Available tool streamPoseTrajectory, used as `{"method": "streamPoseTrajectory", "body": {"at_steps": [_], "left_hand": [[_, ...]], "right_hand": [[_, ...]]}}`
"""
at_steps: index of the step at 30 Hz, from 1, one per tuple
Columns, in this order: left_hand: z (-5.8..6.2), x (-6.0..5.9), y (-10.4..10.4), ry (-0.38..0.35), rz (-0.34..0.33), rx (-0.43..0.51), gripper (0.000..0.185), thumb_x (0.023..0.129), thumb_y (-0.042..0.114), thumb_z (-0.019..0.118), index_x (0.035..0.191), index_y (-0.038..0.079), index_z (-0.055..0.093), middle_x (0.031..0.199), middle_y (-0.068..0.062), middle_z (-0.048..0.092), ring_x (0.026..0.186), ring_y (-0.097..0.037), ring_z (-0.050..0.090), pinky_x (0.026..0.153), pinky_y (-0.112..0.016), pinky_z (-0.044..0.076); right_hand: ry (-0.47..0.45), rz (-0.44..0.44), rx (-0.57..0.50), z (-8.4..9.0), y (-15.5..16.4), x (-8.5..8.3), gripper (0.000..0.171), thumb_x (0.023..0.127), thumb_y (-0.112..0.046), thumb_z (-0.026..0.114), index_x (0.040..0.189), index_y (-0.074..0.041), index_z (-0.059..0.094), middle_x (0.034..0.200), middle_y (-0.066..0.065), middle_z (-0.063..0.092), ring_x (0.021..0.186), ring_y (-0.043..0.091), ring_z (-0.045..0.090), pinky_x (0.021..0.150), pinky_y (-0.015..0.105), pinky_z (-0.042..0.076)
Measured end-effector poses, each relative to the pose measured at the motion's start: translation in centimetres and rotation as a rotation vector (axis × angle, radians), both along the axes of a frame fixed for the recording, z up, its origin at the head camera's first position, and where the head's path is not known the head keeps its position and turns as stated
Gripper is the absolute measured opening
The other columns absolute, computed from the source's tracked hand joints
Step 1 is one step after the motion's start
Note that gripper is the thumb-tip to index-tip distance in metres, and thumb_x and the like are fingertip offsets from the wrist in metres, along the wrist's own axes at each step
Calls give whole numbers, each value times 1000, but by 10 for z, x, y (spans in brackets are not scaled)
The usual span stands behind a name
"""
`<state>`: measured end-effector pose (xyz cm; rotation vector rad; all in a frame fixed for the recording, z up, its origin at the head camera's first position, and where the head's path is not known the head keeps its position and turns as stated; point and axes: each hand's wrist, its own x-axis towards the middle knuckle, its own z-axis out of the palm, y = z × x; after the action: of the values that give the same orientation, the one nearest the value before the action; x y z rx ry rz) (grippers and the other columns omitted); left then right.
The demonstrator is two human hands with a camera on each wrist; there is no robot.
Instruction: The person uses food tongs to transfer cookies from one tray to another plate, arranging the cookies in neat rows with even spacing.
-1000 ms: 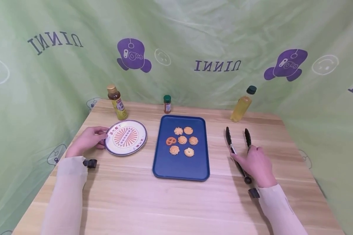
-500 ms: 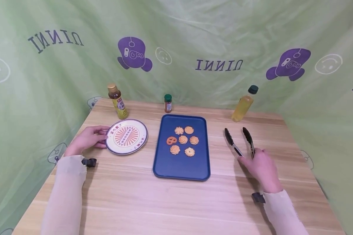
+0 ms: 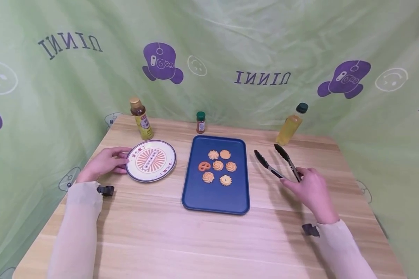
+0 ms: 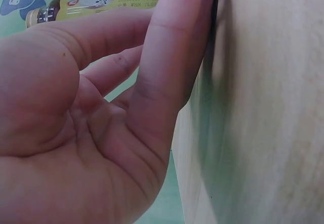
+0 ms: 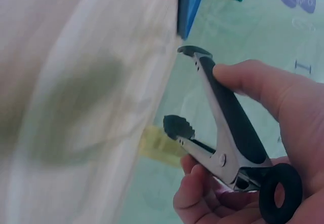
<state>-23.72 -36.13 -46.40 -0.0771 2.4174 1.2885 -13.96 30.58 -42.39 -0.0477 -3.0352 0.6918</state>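
Note:
In the head view my left hand (image 3: 106, 163) pinches the left rim of a round white plate (image 3: 151, 161) with a sunburst print. The left wrist view shows that hand's curled fingers (image 4: 167, 46); the plate is mostly hidden there. My right hand (image 3: 312, 190) grips black-tipped metal tongs (image 3: 291, 166) by the arms, above the table, their jaws spread apart with nothing between them. In the right wrist view the thumb lies along one arm of the tongs (image 5: 230, 117) and the fingers curl around the other. Between the hands lies a blue tray (image 3: 214, 199) bearing several cookies (image 3: 218, 165) and a pretzel (image 3: 204, 166).
A brown-and-yellow sauce bottle (image 3: 141, 119) stands behind the plate. Behind the tray is a small green-capped spice jar (image 3: 200, 123). An oil bottle (image 3: 290, 126) stands at the back right, beyond the tongs. A green curtain (image 3: 209, 50) hangs around the wooden table (image 3: 167, 240).
My right hand has lifted the tongs off the table, and their tips have swung left toward the tray. The left hand stays at the plate's rim.

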Motion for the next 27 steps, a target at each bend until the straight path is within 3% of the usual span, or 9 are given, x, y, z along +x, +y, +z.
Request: {"method": "streamPoseTrajectory", "body": {"at_steps": [6, 12, 18, 27], "left_hand": [[3, 1, 1, -1, -3, 1, 63, 118, 9, 55, 174, -2, 30, 157, -34, 46, 92, -10, 76, 85, -30, 74], [3, 3, 1, 7, -1, 1, 63, 117, 9, 57, 174, -1, 32, 157, -34, 47, 93, -11, 77, 86, -30, 74], [4, 5, 0, 27, 3, 2, 63, 116, 8, 58, 173, -2, 33, 154, -33, 48, 93, -11, 77, 85, -29, 73], [-2, 2, -1, 35, -5, 9, 62, 115, 7, 60, 172, -2, 36, 152, -32, 49, 93, -12, 77, 85, -29, 73]], "right_hand": [[75, 68, -10, 7, -26, -14, 75, 96, -46, 85, 142, 11, 68, 129, 36, 70, 111, 50, 70, 96, 65, 58], [78, 166, -4, 13, -52, -32, 65, 91, -42, 88, 134, 4, 74, 119, 23, 73, 93, 34, 67, 79, 48, 57], [62, 269, 39, 18, -76, -47, 59, 89, -40, 86, 128, 4, 77, 113, 18, 74, 93, 31, 67, 80, 47, 60], [50, 352, 91, 23, -100, -58, 54, 87, -40, 86, 119, 4, 78, 100, 14, 73, 84, 26, 66, 73, 41, 60]]}}
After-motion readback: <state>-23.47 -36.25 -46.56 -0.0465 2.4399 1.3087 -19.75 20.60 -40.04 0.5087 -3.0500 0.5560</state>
